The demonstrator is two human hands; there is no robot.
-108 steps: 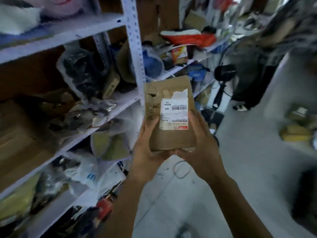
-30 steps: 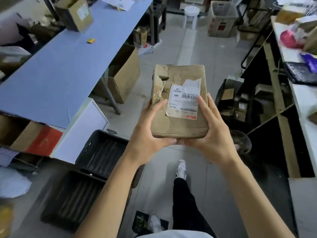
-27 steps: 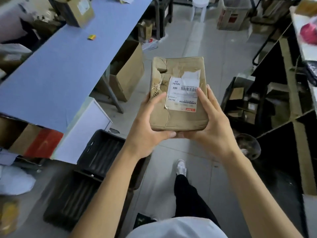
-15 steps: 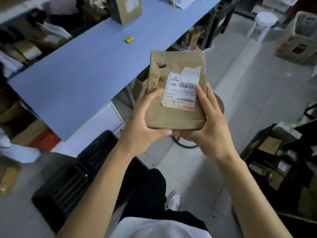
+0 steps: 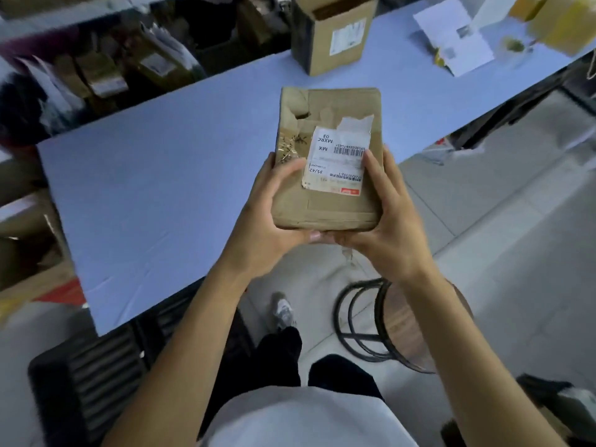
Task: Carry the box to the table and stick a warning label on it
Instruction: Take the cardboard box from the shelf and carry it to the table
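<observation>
Clasping box (image 5: 325,188) between left hand (image 5: 267,214) and right hand (image 5: 387,221), each grip closed on lower edges, above table (image 5: 161,188)

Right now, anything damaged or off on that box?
Yes. The box, held above the table by the left hand and right hand, has a torn hole in its top face near the upper left. Its shipping label is ragged along its top edge, and the cardboard is creased.

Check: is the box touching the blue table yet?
Apart. In the head view, both hands, left hand and right hand, hold the box up, their fingers wrapped under its near edge, above the blue table.
</observation>
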